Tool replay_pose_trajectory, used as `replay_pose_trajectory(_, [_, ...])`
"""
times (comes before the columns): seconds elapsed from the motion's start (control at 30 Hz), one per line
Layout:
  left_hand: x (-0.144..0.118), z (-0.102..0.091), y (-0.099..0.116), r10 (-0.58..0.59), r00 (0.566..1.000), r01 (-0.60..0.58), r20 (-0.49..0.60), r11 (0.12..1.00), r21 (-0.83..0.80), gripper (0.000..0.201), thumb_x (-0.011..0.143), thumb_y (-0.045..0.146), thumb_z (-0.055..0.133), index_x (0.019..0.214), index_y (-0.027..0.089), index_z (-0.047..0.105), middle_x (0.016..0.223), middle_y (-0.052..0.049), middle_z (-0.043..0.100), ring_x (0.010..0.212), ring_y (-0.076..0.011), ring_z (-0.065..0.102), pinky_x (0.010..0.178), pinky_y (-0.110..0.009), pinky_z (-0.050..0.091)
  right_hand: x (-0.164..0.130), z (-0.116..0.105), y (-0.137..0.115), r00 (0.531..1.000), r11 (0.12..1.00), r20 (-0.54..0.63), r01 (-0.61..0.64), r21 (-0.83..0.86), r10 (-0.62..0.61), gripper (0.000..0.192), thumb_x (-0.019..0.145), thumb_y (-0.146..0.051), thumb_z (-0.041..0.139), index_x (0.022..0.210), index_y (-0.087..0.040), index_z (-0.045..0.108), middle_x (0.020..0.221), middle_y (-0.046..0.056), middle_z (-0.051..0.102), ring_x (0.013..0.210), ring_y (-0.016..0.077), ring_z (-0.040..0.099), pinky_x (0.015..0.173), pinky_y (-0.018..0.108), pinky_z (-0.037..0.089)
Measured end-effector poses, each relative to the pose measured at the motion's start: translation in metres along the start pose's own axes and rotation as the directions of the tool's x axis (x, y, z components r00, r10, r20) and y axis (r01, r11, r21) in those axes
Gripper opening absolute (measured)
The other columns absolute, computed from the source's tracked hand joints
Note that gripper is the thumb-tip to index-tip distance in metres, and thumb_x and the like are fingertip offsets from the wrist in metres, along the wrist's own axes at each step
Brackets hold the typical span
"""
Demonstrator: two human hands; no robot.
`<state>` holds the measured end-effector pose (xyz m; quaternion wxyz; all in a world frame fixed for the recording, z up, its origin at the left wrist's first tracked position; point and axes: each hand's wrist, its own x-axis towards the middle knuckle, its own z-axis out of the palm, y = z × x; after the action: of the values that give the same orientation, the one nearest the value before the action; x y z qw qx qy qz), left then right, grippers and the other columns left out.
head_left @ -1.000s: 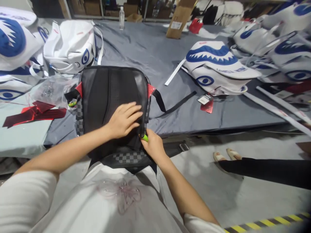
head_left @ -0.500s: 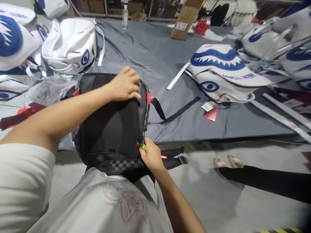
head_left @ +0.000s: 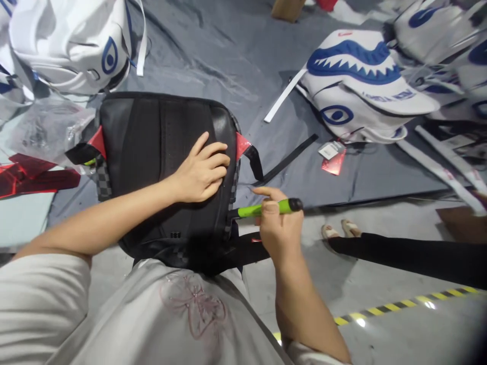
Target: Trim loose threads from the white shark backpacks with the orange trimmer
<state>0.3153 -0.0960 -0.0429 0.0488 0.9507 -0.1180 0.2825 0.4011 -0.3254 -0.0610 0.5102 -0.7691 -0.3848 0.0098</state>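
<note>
Pressing flat on the black padded backpack [head_left: 160, 152], the left hand [head_left: 201, 172] has its fingers [head_left: 213, 149] spread loosely over the back panel near the right edge. The backpack lies on the grey cloth-covered surface [head_left: 213, 66], its lower end hanging over the near edge against the person's lap. The right hand [head_left: 277, 228] has its fingers wrapped tight round a green-handled tool with a black cap [head_left: 270, 208], tip at the backpack's side seam. A white shark-face backpack [head_left: 361, 81] lies well apart, right.

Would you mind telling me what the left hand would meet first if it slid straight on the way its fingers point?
Probably the red tab at the black backpack's right edge; depth is uncertain.
</note>
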Motion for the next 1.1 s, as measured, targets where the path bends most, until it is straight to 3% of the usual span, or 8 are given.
replay_pose_trajectory(0.07, [-0.008,0.011,-0.002,-0.036,0.997,0.034,-0.061,0.998,-0.046,0.03,0.096,0.041,0.045,0.085,0.02,0.064,0.105,-0.004,0.065,0.13,-0.0256,0.046,0.122,-0.058,0.012,0.008,0.003,-0.008,0.999,0.988,0.023,-0.044,0.146,0.041,0.049,0.091,-0.06,0.048,0.109,-0.019,0.068,0.054,-0.004,0.056,0.048,0.0146,0.054,0.054,0.029,0.047])
replay_pose_trajectory(0.17, [-0.015,0.022,-0.012,-0.128,0.982,0.106,-0.14,0.983,-0.153,0.04,0.095,0.05,0.044,0.079,0.02,0.064,0.097,-0.005,0.065,0.125,-0.0261,0.051,0.122,-0.06,0.014,0.011,0.021,-0.014,0.991,0.936,0.038,-0.134,0.325,0.129,0.043,0.086,-0.052,0.062,0.116,-0.021,0.065,0.074,0.0,0.068,0.058,0.0157,0.063,0.06,0.031,0.053])
replay_pose_trajectory(0.23, [-0.018,0.027,-0.017,-0.166,0.969,0.128,-0.184,0.971,-0.2,0.045,0.095,0.055,0.042,0.075,0.02,0.064,0.092,-0.005,0.064,0.12,-0.0258,0.054,0.121,-0.061,0.015,0.011,0.036,-0.014,0.984,0.923,0.009,-0.172,0.345,0.18,0.037,0.08,-0.043,0.071,0.11,-0.021,0.066,0.084,0.002,0.071,0.066,0.0162,0.065,0.064,0.031,0.055])
replay_pose_trajectory(0.37, [-0.022,0.034,-0.021,-0.183,0.952,0.129,-0.246,0.967,-0.221,0.053,0.095,0.061,0.037,0.07,0.02,0.061,0.084,-0.003,0.061,0.111,-0.0245,0.057,0.122,-0.061,0.016,0.016,0.058,-0.011,0.951,0.898,-0.146,-0.195,0.395,0.271,0.024,0.08,-0.04,0.07,0.087,-0.019,0.061,0.06,-0.005,0.057,0.048,0.0104,0.051,0.05,0.026,0.048])
replay_pose_trajectory(0.53, [-0.024,0.04,-0.023,-0.12,0.943,0.057,-0.309,0.977,-0.204,0.056,0.096,0.061,0.03,0.071,0.02,0.059,0.08,-0.002,0.058,0.107,-0.022,0.058,0.123,-0.058,0.017,0.023,0.068,-0.015,0.947,0.953,-0.275,-0.081,0.291,0.165,0.021,0.086,-0.038,0.063,0.079,-0.019,0.058,0.063,-0.003,0.056,0.051,0.0099,0.051,0.048,0.024,0.043])
replay_pose_trajectory(0.7, [-0.024,0.04,-0.023,-0.108,0.934,0.028,-0.342,0.973,-0.231,0.053,0.096,0.059,0.034,0.072,0.021,0.062,0.083,-0.003,0.06,0.108,-0.0229,0.057,0.122,-0.058,0.016,0.029,0.067,-0.019,0.975,0.961,-0.164,-0.106,0.255,0.151,0.023,0.088,-0.04,0.059,0.08,-0.019,0.059,0.059,-0.004,0.055,0.046,0.0087,0.047,0.044,0.024,0.04])
replay_pose_trajectory(0.93, [-0.02,0.035,-0.023,-0.157,0.97,0.099,-0.188,0.954,-0.284,0.055,0.094,0.064,0.035,0.086,0.021,0.068,0.095,-0.007,0.066,0.12,-0.0272,0.054,0.121,-0.061,0.011,0.036,0.067,-0.012,0.955,0.793,-0.024,-0.232,0.563,0.297,0.038,0.091,-0.056,0.052,0.087,-0.019,0.057,0.042,-0.01,0.044,0.037,0.0071,0.039,0.051,0.024,0.049])
replay_pose_trajectory(1.1, [-0.023,0.029,0.003,-0.124,0.976,0.071,-0.179,0.959,-0.275,0.045,0.092,0.058,0.049,0.105,0.019,0.068,0.103,-0.009,0.07,0.126,-0.0284,0.053,0.121,-0.06,0.009,0.028,0.064,-0.015,0.956,0.785,0.064,-0.273,0.556,0.287,0.038,0.088,-0.056,0.058,0.088,-0.018,0.059,0.044,-0.009,0.046,0.037,0.0073,0.039,0.045,0.021,0.042])
